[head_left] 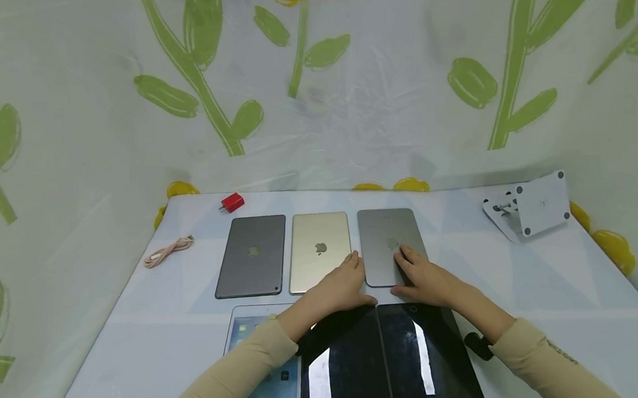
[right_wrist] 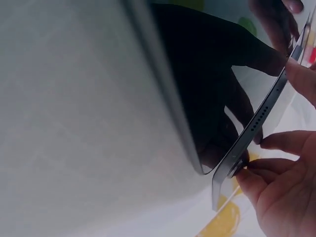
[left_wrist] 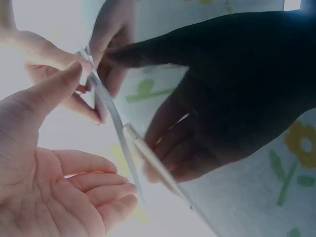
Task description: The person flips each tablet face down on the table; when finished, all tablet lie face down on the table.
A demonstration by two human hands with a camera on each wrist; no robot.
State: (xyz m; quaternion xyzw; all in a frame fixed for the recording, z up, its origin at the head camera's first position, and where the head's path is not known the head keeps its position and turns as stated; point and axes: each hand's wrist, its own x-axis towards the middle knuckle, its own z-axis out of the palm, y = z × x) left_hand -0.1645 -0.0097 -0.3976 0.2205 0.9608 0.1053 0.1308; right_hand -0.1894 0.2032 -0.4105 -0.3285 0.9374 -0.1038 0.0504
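Lying flat, a grey tablet (head_left: 384,232) has my right hand (head_left: 428,281) over its lower right part. Two of that hand's fingers reach across the back, while the thumb (right_wrist: 301,79) touches the near edge. My left hand (head_left: 341,285) is at the narrow gap between the grey tablet and a gold tablet (head_left: 317,238), fingers fairly straight and its thumb pointing toward the right hand. Below both hands lie two large black-screened tablets (head_left: 423,373), side by side; in the left wrist view the dark glass mirrors the left palm (left_wrist: 64,197).
A dark grey tablet (head_left: 253,255) lies left of the gold one. Near the front is a white-framed tablet (head_left: 254,394) with its screen lit. A red charger plug (head_left: 233,202) and a coiled cable (head_left: 168,252) sit at left. A white stand (head_left: 540,204) occupies the back right.
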